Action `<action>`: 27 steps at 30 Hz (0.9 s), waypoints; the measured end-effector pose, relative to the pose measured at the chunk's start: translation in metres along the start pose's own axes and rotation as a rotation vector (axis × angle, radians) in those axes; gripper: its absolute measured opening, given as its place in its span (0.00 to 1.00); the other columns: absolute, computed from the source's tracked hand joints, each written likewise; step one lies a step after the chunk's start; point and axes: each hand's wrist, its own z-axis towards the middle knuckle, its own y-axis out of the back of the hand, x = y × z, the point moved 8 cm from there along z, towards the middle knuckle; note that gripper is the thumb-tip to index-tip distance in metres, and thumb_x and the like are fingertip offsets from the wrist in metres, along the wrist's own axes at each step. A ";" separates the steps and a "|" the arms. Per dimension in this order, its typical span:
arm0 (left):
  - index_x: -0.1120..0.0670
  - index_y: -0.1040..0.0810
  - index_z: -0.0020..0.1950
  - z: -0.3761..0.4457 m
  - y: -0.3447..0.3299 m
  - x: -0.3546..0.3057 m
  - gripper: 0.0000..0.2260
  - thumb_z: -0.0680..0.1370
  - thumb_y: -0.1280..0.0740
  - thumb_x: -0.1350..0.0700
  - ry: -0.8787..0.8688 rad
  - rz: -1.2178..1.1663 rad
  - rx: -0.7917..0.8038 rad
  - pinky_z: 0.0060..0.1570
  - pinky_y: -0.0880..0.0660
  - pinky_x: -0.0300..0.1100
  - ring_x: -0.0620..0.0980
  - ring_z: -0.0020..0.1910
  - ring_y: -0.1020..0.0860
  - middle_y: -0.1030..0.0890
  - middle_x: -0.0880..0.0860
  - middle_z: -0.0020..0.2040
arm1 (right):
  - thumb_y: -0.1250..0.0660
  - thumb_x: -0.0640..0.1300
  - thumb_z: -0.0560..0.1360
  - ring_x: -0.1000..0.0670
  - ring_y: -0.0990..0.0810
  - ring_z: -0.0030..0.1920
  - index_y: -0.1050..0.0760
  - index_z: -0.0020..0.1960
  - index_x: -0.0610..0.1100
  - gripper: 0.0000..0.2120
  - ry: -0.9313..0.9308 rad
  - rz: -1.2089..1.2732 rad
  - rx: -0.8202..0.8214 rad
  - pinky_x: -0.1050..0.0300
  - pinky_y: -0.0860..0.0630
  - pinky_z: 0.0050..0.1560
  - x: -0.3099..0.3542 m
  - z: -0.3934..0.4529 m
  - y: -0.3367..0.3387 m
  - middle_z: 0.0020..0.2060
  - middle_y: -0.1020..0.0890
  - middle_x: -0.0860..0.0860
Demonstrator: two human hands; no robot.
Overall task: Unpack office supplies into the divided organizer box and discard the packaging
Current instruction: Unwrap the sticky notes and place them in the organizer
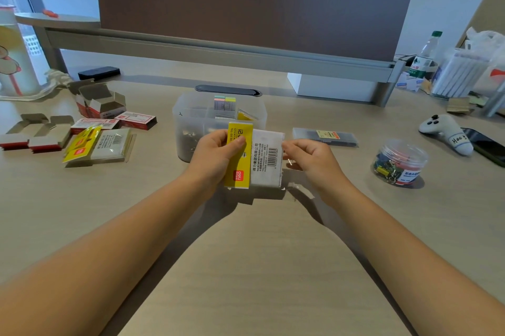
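Note:
A wrapped sticky-note pack (262,160) with a yellow label and a barcode hangs above the desk in front of me. My left hand (216,155) grips its yellow left side. My right hand (308,158) pinches the clear wrapper at the pack's right edge. Just behind the pack stands the translucent divided organizer box (188,117), holding coloured sticky notes and small metal pieces. A second sticky-note pack (101,147) lies at the left. Flat staple boxes (136,120) rest beside it.
Opened empty cardboard boxes (95,100) and flattened ones (32,133) lie at the left. To the right are a flat clear packet (325,136), a round jar of binder clips (399,162), a game controller (445,132), a phone (486,145) and a bottle (426,55).

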 end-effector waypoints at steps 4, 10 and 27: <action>0.51 0.25 0.44 -0.001 -0.003 0.001 0.07 0.78 0.42 0.58 0.007 -0.010 0.039 0.35 0.21 0.40 0.47 0.40 0.20 0.20 0.49 0.41 | 0.39 0.42 0.75 0.43 0.23 0.52 0.24 0.39 0.45 0.07 -0.071 0.088 0.011 0.49 0.26 0.55 -0.005 0.002 0.000 0.44 0.20 0.47; 0.50 0.26 0.43 -0.001 -0.001 -0.002 0.05 0.77 0.40 0.58 -0.013 -0.003 0.031 0.31 0.21 0.37 0.45 0.40 0.21 0.21 0.48 0.41 | 0.36 0.43 0.73 0.41 0.24 0.56 0.24 0.37 0.46 0.07 -0.121 0.143 0.005 0.45 0.28 0.61 -0.009 0.001 0.001 0.41 0.20 0.50; 0.50 0.27 0.42 -0.023 0.066 -0.031 0.06 0.77 0.41 0.56 -0.097 0.036 -0.204 0.30 0.22 0.36 0.46 0.39 0.21 0.21 0.48 0.41 | 0.43 0.41 0.77 0.52 0.21 0.37 0.28 0.42 0.42 0.08 -0.013 0.112 0.007 0.59 0.22 0.42 0.032 0.010 -0.015 0.41 0.21 0.49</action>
